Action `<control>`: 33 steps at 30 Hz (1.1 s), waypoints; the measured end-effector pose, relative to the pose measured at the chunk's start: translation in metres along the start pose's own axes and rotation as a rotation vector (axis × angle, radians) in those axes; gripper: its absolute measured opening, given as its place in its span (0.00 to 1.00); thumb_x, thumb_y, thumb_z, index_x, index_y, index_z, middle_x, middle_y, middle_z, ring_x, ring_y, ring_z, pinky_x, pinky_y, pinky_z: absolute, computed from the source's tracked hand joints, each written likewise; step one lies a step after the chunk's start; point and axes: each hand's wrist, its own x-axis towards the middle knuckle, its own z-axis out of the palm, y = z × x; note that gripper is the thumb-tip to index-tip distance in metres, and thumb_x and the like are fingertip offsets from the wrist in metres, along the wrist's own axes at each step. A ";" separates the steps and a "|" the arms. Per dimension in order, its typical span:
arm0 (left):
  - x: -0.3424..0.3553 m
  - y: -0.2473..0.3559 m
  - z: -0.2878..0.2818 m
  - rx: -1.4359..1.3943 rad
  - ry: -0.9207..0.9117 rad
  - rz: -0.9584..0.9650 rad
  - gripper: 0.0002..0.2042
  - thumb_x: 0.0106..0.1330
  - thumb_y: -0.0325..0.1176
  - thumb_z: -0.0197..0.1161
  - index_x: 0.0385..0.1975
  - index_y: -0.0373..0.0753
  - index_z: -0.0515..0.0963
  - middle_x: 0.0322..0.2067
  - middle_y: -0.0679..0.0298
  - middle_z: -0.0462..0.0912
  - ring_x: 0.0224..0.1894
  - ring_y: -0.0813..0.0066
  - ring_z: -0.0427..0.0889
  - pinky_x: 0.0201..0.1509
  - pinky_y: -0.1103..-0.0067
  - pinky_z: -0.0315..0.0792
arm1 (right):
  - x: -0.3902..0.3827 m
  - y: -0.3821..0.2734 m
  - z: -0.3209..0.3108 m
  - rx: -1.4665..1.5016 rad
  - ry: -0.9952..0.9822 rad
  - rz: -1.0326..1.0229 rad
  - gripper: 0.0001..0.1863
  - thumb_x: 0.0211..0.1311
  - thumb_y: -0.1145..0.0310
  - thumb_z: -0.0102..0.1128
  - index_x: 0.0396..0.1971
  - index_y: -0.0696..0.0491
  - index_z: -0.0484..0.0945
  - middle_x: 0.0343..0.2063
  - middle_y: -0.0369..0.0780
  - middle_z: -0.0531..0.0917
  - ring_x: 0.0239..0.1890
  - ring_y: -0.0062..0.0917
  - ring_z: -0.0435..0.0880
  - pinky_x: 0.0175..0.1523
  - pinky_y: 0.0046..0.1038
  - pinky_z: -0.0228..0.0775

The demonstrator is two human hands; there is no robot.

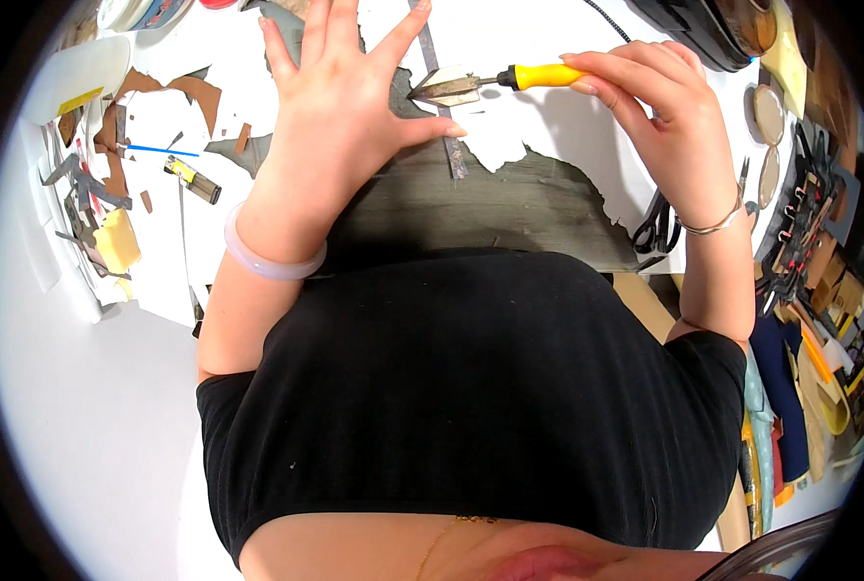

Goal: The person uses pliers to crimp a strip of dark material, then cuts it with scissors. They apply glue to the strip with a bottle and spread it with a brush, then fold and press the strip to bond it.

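Note:
My left hand [340, 116] lies with its fingers spread over white paper [243, 82] and dark grey sheet material at the top of the view. Beside its thumb runs a narrow dark strip [454, 160]. The fingers of my right hand [669, 107] are closed around the yellow handle of a small trowel-like tool [548, 76]. Its pointed metal blade aims left, toward the gap between my left thumb and forefinger, and overlaps the strip. I cannot tell whether the blade touches it. Below both hands a worn dark grey sheet [509, 213] covers the table's near edge.
Black-handled scissors [652, 228] lie near my right wrist. To the left are brown scraps [197, 97], a lighter-like yellow and black item [193, 180], a thin blue stick [161, 150] and a yellow sponge-like block [117, 242]. Tools crowd a dark rack [800, 218] at right.

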 end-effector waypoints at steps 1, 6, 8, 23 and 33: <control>0.000 0.000 -0.001 0.015 0.011 0.013 0.47 0.49 0.52 0.80 0.70 0.40 0.69 0.73 0.29 0.49 0.74 0.27 0.53 0.75 0.46 0.52 | 0.000 0.000 0.001 0.003 0.014 -0.002 0.10 0.63 0.65 0.70 0.44 0.46 0.89 0.27 0.32 0.82 0.32 0.27 0.78 0.48 0.30 0.66; -0.001 0.001 -0.002 -0.038 0.011 0.003 0.47 0.49 0.53 0.80 0.70 0.40 0.69 0.72 0.28 0.51 0.73 0.25 0.55 0.74 0.44 0.52 | -0.004 0.004 -0.002 -0.009 0.020 -0.004 0.10 0.63 0.65 0.70 0.44 0.46 0.89 0.27 0.32 0.82 0.32 0.27 0.78 0.48 0.30 0.66; -0.003 0.002 -0.001 -0.008 0.028 0.020 0.47 0.48 0.54 0.80 0.70 0.40 0.69 0.71 0.28 0.51 0.72 0.25 0.56 0.74 0.44 0.53 | -0.003 0.003 -0.002 -0.004 0.001 -0.011 0.11 0.63 0.67 0.70 0.45 0.47 0.89 0.29 0.33 0.83 0.33 0.26 0.78 0.50 0.30 0.66; -0.001 0.002 -0.001 -0.110 0.026 -0.006 0.47 0.48 0.53 0.80 0.69 0.39 0.69 0.71 0.27 0.52 0.72 0.23 0.56 0.74 0.45 0.55 | 0.004 0.004 -0.008 -0.028 -0.031 -0.011 0.11 0.64 0.68 0.69 0.46 0.48 0.88 0.31 0.34 0.84 0.36 0.26 0.79 0.52 0.29 0.66; -0.004 -0.005 0.017 -0.006 0.136 0.020 0.47 0.47 0.61 0.78 0.71 0.53 0.70 0.74 0.37 0.53 0.77 0.34 0.51 0.74 0.37 0.42 | 0.000 0.013 -0.002 -0.021 0.023 -0.046 0.11 0.64 0.70 0.68 0.45 0.49 0.88 0.32 0.35 0.84 0.37 0.28 0.79 0.54 0.29 0.66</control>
